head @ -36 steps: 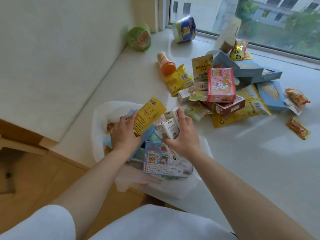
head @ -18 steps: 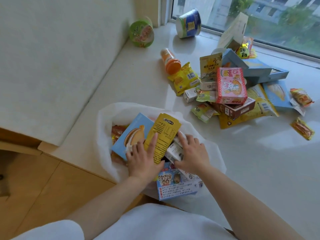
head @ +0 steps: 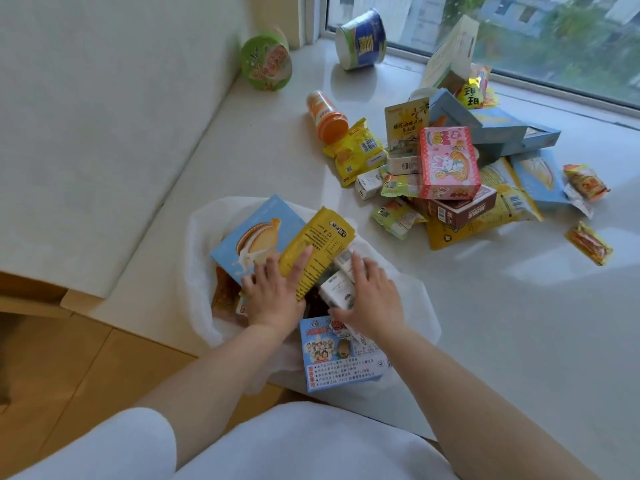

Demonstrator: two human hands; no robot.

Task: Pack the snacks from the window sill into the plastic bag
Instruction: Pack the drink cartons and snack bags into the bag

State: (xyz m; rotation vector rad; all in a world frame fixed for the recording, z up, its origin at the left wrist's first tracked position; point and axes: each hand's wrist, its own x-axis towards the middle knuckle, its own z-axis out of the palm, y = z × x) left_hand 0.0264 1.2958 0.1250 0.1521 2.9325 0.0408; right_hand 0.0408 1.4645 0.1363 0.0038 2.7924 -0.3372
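A white plastic bag (head: 201, 271) lies open at the near edge of the window sill (head: 502, 323). Inside it are a blue sandwich-biscuit box (head: 256, 233) and a blue printed box (head: 339, 358). My left hand (head: 273, 292) presses a yellow packet (head: 318, 247) down into the bag, fingers spread on it. My right hand (head: 370, 299) rests on small white cartons (head: 337, 292) in the bag. A heap of snacks sits further back, with a pink rabbit box (head: 448, 162) on top.
A green cup (head: 266, 62) and a blue cup (head: 362, 39) lie near the window corner, an orange tube (head: 327, 116) beside them. Two small orange packets (head: 588, 242) lie loose at the right. A white cushion (head: 86, 116) fills the left; wooden floor below.
Both hands came down from above the bag into it, carrying the yellow packet and the white cartons. The packet now lies against the blue biscuit box.
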